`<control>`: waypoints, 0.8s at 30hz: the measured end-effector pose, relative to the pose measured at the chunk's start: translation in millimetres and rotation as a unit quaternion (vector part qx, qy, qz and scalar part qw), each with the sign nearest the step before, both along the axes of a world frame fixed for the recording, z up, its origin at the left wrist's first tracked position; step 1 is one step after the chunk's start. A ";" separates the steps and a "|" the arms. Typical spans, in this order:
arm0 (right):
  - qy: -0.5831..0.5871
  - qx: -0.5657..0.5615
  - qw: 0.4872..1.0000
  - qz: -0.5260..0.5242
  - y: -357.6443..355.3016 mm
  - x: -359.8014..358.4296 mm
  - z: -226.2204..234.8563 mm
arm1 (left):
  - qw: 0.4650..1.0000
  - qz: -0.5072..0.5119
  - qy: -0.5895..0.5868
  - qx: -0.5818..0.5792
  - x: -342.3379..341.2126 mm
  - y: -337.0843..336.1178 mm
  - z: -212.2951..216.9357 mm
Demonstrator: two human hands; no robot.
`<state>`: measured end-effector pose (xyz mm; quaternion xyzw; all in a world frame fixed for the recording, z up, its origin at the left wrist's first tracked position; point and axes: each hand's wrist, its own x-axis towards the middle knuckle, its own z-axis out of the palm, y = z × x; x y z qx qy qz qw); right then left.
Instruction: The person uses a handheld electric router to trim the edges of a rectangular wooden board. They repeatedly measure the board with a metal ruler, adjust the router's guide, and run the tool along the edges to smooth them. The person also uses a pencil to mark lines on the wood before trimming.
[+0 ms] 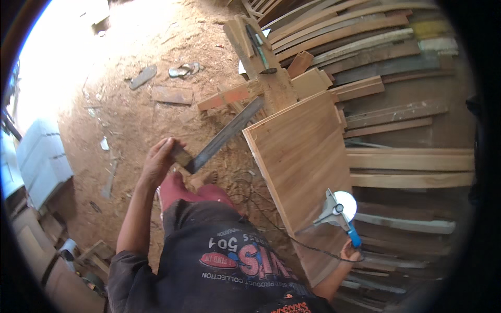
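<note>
My left hand (160, 157) is closed around the wooden stock of a try square (228, 136), whose grey metal blade points up and away over the floor. On my right, a light-brown wooden panel (305, 156) lies flat at an angle. My right hand (350, 251) grips the blue handle of a corded power saw (334, 213), with a silver base and a pale round disc, over the panel's near right part. Its dark cord (308, 247) runs across the panel toward my body. The right fingers are partly hidden by the handle.
Long boards (407, 167) are stacked along the right. Beyond the panel, a hammer-like tool (261, 52) lies on wood pieces. A pair of sandals (185, 70) and a loose board (172, 95) rest on the sawdust-covered floor. A pale box-like object (43, 159) stands at left.
</note>
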<state>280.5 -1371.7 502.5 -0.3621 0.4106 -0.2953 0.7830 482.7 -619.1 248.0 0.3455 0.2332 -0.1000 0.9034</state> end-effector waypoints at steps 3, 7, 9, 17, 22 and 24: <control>-0.042 0.022 0.999 0.023 10.7 -2.8 13.1 | 0.998 0.029 0.050 -0.011 -44.5 22.7 -38.2; 0.012 0.005 0.999 0.049 24.6 -2.9 28.1 | 0.991 0.066 0.104 -0.049 -80.9 33.6 -69.9; 0.117 -0.063 0.991 -0.028 31.9 -1.4 42.1 | 0.985 0.075 0.121 -0.092 -91.1 31.7 -78.7; 0.490 -0.358 0.784 -0.128 66.6 4.5 96.4 | 0.978 0.047 0.166 -0.121 -93.1 -2.1 -126.1; 0.636 -0.496 0.584 -0.094 80.5 14.9 85.2 | 0.963 0.058 0.117 -0.238 -75.2 -37.1 -165.3; 0.683 -0.574 0.451 -0.025 100.2 24.9 83.9 | 0.964 0.039 0.136 -0.226 -64.2 -50.5 -178.7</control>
